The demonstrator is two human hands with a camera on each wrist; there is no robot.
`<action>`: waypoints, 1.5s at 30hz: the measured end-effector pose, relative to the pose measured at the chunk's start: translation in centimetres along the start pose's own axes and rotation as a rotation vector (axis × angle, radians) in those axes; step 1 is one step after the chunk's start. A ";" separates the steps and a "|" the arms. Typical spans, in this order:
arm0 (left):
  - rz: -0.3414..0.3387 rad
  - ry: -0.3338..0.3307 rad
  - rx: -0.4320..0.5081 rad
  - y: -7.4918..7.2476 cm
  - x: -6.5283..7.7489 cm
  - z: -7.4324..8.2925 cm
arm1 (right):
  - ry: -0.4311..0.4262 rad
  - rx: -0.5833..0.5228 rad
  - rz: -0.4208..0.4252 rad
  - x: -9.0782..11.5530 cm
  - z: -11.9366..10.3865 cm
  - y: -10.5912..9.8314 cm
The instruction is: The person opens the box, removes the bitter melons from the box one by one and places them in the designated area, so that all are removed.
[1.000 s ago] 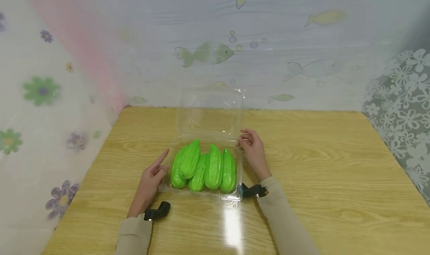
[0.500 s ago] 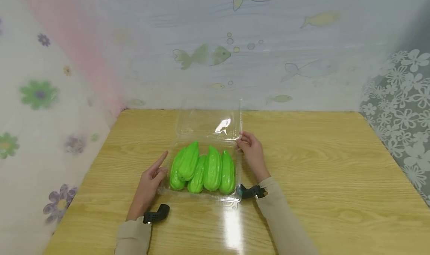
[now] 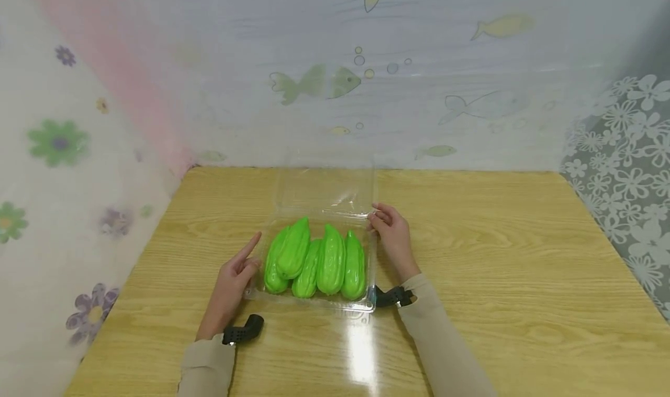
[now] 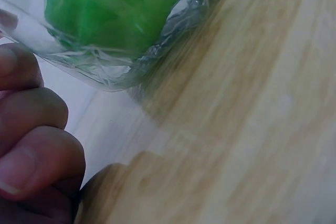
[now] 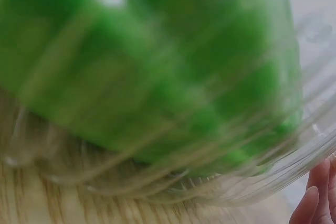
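A clear plastic clamshell box (image 3: 314,305) lies on the table, its hinged clear lid (image 3: 327,188) raised at the back. Several glossy, ridged green bitter melons (image 3: 331,260) lie side by side in the base, one leaning over its neighbour at the left. My left hand (image 3: 232,281) grips the box's left rim, index finger straight and the other fingers curled, as the left wrist view shows. At the back right corner, near the hinge, my right hand (image 3: 395,234) pinches the edge with thumb and fingers. In the right wrist view a melon fills most of the picture behind ribbed plastic.
The wooden table (image 3: 497,269) reaches back to a wall covering printed with fish (image 3: 342,83). A flowered sheet (image 3: 57,141) hangs along the left side, and a grey floral panel (image 3: 638,176) stands at the right. Black wrist cameras (image 3: 246,330) sit on both wrists.
The raised lid's top edge stands a little lower against the wall than one second ago, and the glare on it has shifted. Both hands and the melons keep their places.
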State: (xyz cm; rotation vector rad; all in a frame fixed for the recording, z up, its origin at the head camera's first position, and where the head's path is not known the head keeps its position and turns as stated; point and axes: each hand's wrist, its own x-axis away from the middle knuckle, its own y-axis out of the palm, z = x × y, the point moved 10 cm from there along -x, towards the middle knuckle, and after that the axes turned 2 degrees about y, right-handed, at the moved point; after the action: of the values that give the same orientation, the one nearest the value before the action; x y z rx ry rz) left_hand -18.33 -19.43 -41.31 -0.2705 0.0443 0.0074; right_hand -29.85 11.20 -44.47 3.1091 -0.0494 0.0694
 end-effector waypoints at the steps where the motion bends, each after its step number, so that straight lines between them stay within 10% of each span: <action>1: 0.003 -0.002 -0.003 0.0 0.0 0.0 | 0.002 -0.004 0.001 0.0 0.0 0.0; 45: -0.023 0.013 0.014 0.2 0.3 0.5 | 0.137 -0.154 -0.084 0.4 1.2 0.4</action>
State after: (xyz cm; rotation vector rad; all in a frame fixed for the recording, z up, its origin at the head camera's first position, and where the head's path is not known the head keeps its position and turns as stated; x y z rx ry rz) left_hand -18.00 -19.14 -40.89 -0.2567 0.0540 -0.0178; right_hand -29.40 10.80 -45.68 2.9402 0.0752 0.2623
